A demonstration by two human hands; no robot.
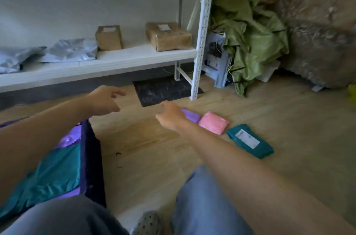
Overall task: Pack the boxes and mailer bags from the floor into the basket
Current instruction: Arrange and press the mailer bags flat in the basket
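Purple mailer [191, 115] by right hand [170, 116] (curled)

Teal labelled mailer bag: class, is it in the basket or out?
Out: the labelled teal bag lies on the floor beside the pink bag, apart from the basket.

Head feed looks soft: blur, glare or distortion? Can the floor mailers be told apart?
Head view: motion blur everywhere, heaviest top right and on the left hand and right hand. Head view: wide-angle bending leans the white shelf post. Head view: soft even light, no glare; pink mailer bag and teal mailer bag are distinct.
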